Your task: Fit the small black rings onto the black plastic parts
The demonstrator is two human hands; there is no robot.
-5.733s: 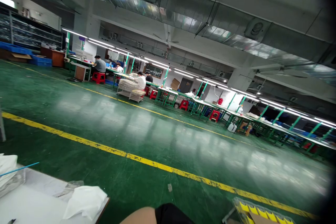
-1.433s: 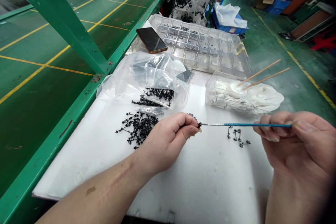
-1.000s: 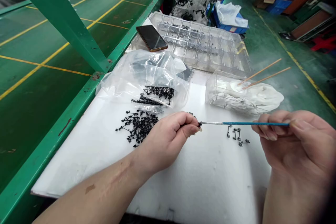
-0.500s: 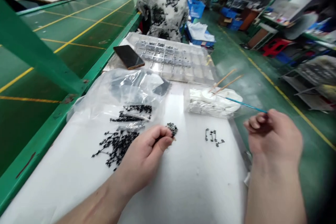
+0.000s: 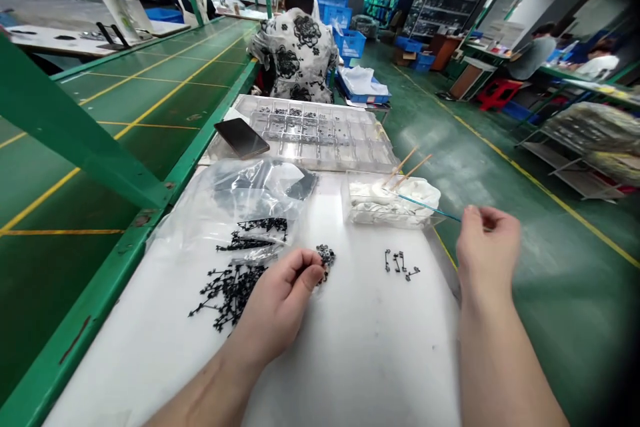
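Note:
My left hand (image 5: 283, 297) is closed in a pinch above the white tabletop; whatever lies between its fingertips is hidden. Just past those fingertips is a cluster of small grey-black parts (image 5: 327, 255). Out to the right, my right hand (image 5: 489, 247) grips a thin blue stick (image 5: 425, 205), its far end reaching the white soft material (image 5: 370, 192) in a clear box (image 5: 400, 220). Several black connector-like pieces (image 5: 399, 262) lie below that box. Beside my left wrist spreads a heap of thin black pieces with knobbed ends (image 5: 227, 293).
A clear plastic bag (image 5: 200, 203) holds more black pieces. Behind it are a phone (image 5: 243, 137) and a compartment tray (image 5: 345, 157). Two wooden sticks (image 5: 407, 163) rise from the clear box. A green frame (image 5: 145, 227) borders the left; a person (image 5: 297, 53) sits ahead.
The view has tilted up, showing more of the room. My right hand has moved left with the blue stick, which still reaches the white material. My left hand keeps its pinch.

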